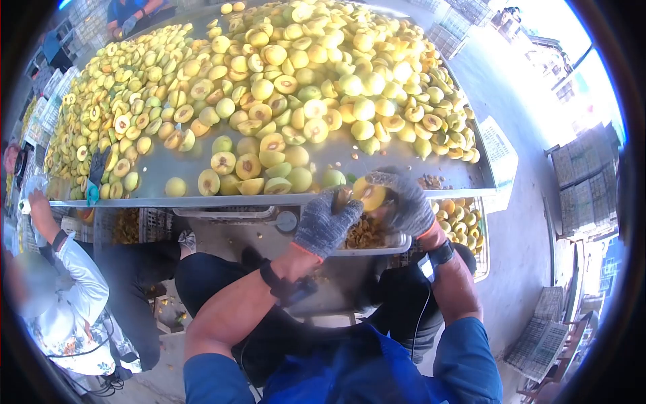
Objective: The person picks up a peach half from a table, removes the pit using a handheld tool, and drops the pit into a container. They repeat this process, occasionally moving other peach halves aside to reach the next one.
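Observation:
Both my hands wear grey knit gloves with orange cuffs and meet just over the front edge of the metal table (222, 201). A yellow peach half (369, 194) shows its cut face between them, with the fingers of my right hand (408, 205) curled around it, partly blurred. My left hand (323, 224) is closed right beside that half, pinching a small brownish thing (342, 198) mostly hidden by the fingers. Below the hands, a white tub (377, 250) holds brown pits or scraps. On the table lies a large heap of halved yellow peaches (289, 74).
A crate of peach halves (461, 222) stands by my right knee. Loose pits (431, 182) lie near the table's right corner. At the left sits a co-worker (81, 296); another person (131, 17) works at the far side. Stacked crates (585, 182) stand at the right.

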Tool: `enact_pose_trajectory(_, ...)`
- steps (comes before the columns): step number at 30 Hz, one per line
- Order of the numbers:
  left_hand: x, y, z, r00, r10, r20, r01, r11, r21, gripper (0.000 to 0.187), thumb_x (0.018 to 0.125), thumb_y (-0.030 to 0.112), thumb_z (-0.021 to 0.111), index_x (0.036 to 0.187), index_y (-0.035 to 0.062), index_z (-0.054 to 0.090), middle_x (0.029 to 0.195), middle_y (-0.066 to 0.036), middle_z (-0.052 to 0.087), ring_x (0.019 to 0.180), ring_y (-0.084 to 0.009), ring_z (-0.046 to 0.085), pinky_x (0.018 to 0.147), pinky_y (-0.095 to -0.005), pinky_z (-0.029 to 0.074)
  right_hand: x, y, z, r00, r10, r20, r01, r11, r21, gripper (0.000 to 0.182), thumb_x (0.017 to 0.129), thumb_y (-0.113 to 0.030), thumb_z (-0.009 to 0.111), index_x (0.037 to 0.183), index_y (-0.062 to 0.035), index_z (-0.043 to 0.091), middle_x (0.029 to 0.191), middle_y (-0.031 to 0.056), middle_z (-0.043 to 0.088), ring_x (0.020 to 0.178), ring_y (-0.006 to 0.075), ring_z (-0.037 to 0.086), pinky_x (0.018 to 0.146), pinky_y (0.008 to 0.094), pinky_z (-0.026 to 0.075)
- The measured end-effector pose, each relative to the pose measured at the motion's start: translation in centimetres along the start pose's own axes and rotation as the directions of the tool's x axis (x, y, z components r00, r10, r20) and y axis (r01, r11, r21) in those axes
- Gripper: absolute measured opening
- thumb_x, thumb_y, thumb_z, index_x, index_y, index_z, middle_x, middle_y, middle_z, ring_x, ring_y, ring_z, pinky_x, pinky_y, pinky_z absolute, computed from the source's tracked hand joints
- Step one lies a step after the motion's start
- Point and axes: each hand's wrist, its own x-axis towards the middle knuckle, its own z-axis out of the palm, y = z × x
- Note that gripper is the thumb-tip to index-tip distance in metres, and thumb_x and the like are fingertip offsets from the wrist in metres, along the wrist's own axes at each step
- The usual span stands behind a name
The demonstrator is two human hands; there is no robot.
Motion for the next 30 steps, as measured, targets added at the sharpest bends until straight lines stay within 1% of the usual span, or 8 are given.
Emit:
enact_pose_trajectory(5,-0.4,0.4,1.6,0.982,0.11,-0.154,-0.118,0.992,-0.041,0.028,0.091,0.025,0.074,0.103,0.0006,0.069,0.083,-0.013,0.07,0.073,-0.0237,0.066,0.069,-0.0374,0.052,-0.7,0.7,1.6,0.998,0.06,0.019,-0.063,0.982,0.181,0.077,0.08,-0.02,0.085,0.145,-0.0019,0.048,0.135,0.0127,0.059,0.125,0.0241,0.056,0.106,0.0372,0.045)
enact_pose_trajectory(7,-0.5,0.4,1.6,0.985,0.143,-0.098,-0.139,0.989,0.045,0.026,0.092,0.02,0.073,0.108,0.0004,0.068,0.084,-0.008,0.07,0.072,-0.016,0.065,0.066,-0.0323,0.052,-1.4,1.3,2.0,0.987,0.151,0.057,-0.162,0.923,0.35,0.075,0.081,-0.018,0.084,0.145,-0.0018,0.047,0.135,0.011,0.059,0.126,0.0225,0.055,0.107,0.0366,0.044)
enact_pose_trajectory(11,-1.1,1.0,1.8,0.927,0.367,-0.079,-0.322,0.886,0.335,0.021,0.092,0.014,0.071,0.107,-0.0003,0.067,0.082,-0.01,0.069,0.07,-0.0173,0.065,0.064,-0.0315,0.052,-1.4,1.3,1.0,0.954,0.261,0.15,-0.285,0.621,0.73,0.07,0.086,-0.015,0.079,0.146,-0.0027,0.046,0.134,0.0075,0.059,0.126,0.0185,0.053,0.106,0.0349,0.043)
enact_pose_trajectory(14,-1.3,1.0,1.9,0.817,0.576,0.014,-0.53,0.743,0.409,0.015,0.092,0.01,0.068,0.103,-0.0005,0.066,0.079,-0.013,0.066,0.067,-0.0232,0.064,0.062,-0.0346,0.051,-1.8,1.6,0.5,0.955,0.298,0.008,-0.243,0.763,0.598,0.068,0.088,-0.015,0.076,0.147,-0.003,0.045,0.133,0.0076,0.06,0.124,0.0173,0.054,0.106,0.0344,0.044)
enact_pose_trajectory(17,-1.8,1.4,1.9,0.884,0.461,0.083,-0.457,0.809,0.37,0.02,0.094,0.009,0.066,0.11,-0.0031,0.065,0.088,-0.021,0.068,0.079,-0.0386,0.065,0.069,-0.0454,0.05,-1.8,0.6,0.3,0.956,0.293,0.007,-0.244,0.782,0.573,0.072,0.087,-0.023,0.077,0.146,0.0015,0.044,0.133,0.009,0.06,0.122,0.0171,0.054,0.107,0.0357,0.043)
enact_pose_trajectory(20,-2.0,0.3,2.1,0.943,0.325,0.068,-0.331,0.906,0.262,0.02,0.094,0.009,0.066,0.109,-0.003,0.065,0.088,-0.021,0.067,0.078,-0.0396,0.064,0.067,-0.0472,0.049,-1.5,-0.8,0.5,0.953,0.302,0.033,-0.277,0.817,0.506,0.063,0.091,-0.013,0.072,0.146,0.0002,0.044,0.133,0.0095,0.061,0.12,0.0178,0.057,0.105,0.0349,0.045)
enact_pose_trajectory(23,-1.5,1.0,1.9,0.863,0.49,0.124,-0.492,0.755,0.434,0.017,0.095,0.009,0.064,0.108,-0.0017,0.066,0.086,-0.02,0.066,0.077,-0.04,0.063,0.065,-0.0483,0.048,-1.7,-0.3,1.0,0.979,0.2,-0.042,-0.166,0.897,0.409,0.058,0.093,-0.006,0.068,0.146,-0.001,0.045,0.13,0.0094,0.063,0.118,0.0182,0.058,0.102,0.0345,0.047)
enact_pose_trajectory(30,-1.3,0.5,2.0,0.863,0.462,0.205,-0.497,0.705,0.505,0.022,0.097,0.008,0.058,0.116,0.0006,0.067,0.093,-0.022,0.066,0.076,-0.0403,0.062,0.065,-0.0499,0.047,-2.0,-0.2,0.7,0.989,0.139,-0.041,-0.122,0.953,0.278,0.061,0.093,-0.001,0.066,0.149,-0.0033,0.041,0.136,0.0102,0.06,0.126,0.0196,0.055,0.107,0.0348,0.044)
